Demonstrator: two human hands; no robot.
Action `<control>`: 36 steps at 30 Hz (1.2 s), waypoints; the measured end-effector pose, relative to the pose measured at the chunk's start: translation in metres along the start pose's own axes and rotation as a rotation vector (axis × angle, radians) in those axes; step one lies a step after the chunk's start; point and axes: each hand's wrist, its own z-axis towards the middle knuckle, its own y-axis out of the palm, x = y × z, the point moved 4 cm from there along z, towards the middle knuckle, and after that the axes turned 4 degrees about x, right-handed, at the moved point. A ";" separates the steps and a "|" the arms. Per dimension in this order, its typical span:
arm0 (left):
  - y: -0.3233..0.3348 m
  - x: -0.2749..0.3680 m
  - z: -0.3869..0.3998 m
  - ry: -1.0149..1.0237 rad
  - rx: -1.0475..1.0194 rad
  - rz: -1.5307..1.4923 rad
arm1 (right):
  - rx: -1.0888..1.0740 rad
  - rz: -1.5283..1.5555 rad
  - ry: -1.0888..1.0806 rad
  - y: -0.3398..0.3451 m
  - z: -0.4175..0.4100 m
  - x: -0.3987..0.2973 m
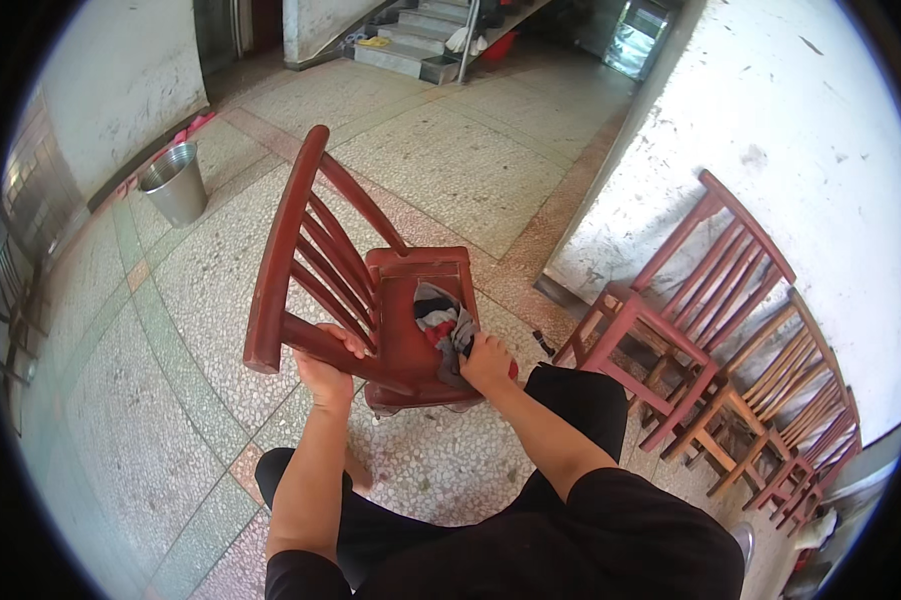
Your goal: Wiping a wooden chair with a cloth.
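A red-painted wooden chair [409, 315] stands before me, its slatted backrest to the left and its seat to the right. My left hand [329, 371] grips the near side post of the backrest, some fingers showing above it. In my right hand [488, 361] is a bunched cloth [446, 330], grey with black and red parts, pressed against the right front part of the seat. The palm side of the right hand and part of the cloth are hidden.
A metal bucket [176, 186] stands on the terrazzo floor [217, 277] at the left. Along the white wall [765, 97] on the right are several wooden chairs, the nearest a red one [664, 337]. Stairs [413, 37] rise at the back. A small dark object [544, 343] lies near the wall corner.
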 end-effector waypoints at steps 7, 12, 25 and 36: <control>0.001 -0.001 0.002 -0.023 -0.018 -0.015 | 0.009 -0.019 0.011 0.000 -0.002 0.002; 0.005 0.002 -0.002 -0.026 -0.045 -0.009 | 0.023 0.007 0.039 0.006 0.038 -0.006; 0.013 0.001 0.000 -0.020 -0.051 -0.008 | 0.064 0.057 0.067 0.019 0.159 -0.023; 0.009 0.002 -0.002 0.000 -0.044 -0.020 | 0.095 0.206 0.022 0.012 0.080 0.002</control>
